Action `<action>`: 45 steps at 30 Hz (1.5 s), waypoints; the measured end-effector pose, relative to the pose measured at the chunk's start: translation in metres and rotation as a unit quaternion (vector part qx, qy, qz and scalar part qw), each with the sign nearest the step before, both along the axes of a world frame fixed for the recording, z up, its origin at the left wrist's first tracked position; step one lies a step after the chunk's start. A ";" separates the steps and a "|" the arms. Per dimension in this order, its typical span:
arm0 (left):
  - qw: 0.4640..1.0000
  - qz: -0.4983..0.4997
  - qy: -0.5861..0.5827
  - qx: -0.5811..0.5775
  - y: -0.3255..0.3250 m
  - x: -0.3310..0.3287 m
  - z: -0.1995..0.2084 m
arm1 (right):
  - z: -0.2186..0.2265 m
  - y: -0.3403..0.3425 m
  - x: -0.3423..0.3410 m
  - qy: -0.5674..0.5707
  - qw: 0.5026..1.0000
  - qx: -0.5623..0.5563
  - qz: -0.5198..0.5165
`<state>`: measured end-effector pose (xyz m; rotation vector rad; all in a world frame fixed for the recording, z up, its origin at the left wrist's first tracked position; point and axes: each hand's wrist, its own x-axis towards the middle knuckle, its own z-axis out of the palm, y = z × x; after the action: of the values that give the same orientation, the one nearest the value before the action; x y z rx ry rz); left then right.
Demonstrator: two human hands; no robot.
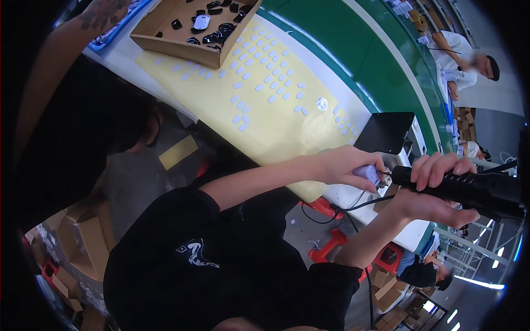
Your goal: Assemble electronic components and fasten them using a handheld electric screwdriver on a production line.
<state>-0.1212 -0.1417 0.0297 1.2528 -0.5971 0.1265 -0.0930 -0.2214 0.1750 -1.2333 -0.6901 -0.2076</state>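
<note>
My left hand (345, 168) is closed round a small pale lavender plastic part (366, 175), pinched between thumb and fingers. Wrapped about the grip of a black electric screwdriver (469, 187) are the fingers of my right hand (436, 185), its thumb stretched along the lower side. The thin bit points left at the plastic part. The tip lies close to that part, but I cannot tell whether they touch. Just beyond both hands stands a box-shaped machine (385, 132) with a black top and pale side.
A yellow sheet (221, 118) with rows of small pale oval pieces (270, 83) covers the table. An open cardboard box (176, 49) holds several glossy black parts and one white part. Beyond runs a green surface (342, 49). Another person's arm (55, 66) is at left; a cable (353, 208) hangs below.
</note>
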 end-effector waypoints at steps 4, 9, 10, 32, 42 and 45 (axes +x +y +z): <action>0.999 -0.001 -0.035 0.003 -0.001 0.004 -0.001 | 0.010 -0.025 -0.011 -0.042 0.998 0.037 0.027; 0.999 0.018 -0.028 -0.003 0.001 0.005 0.002 | -0.006 -0.069 0.000 -0.066 0.975 -0.030 -0.208; 0.999 0.016 -0.032 -0.003 0.000 0.006 0.000 | -0.016 -0.074 0.004 -0.065 0.975 -0.031 -0.211; 0.999 -0.010 -0.042 -0.010 -0.005 0.012 -0.010 | -0.045 -0.095 -0.016 0.013 0.985 0.019 -0.172; 0.999 -0.007 -0.036 -0.010 -0.003 0.009 -0.003 | 0.014 -0.039 -0.010 -0.051 0.997 0.046 0.043; 0.999 -0.008 -0.042 -0.007 0.000 0.008 0.000 | 0.015 -0.025 -0.013 -0.038 0.997 0.050 0.046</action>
<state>-0.1130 -0.1416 0.0302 1.2331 -0.6770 0.1709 -0.1056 -0.2466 0.1896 -1.0998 -0.7911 -0.2122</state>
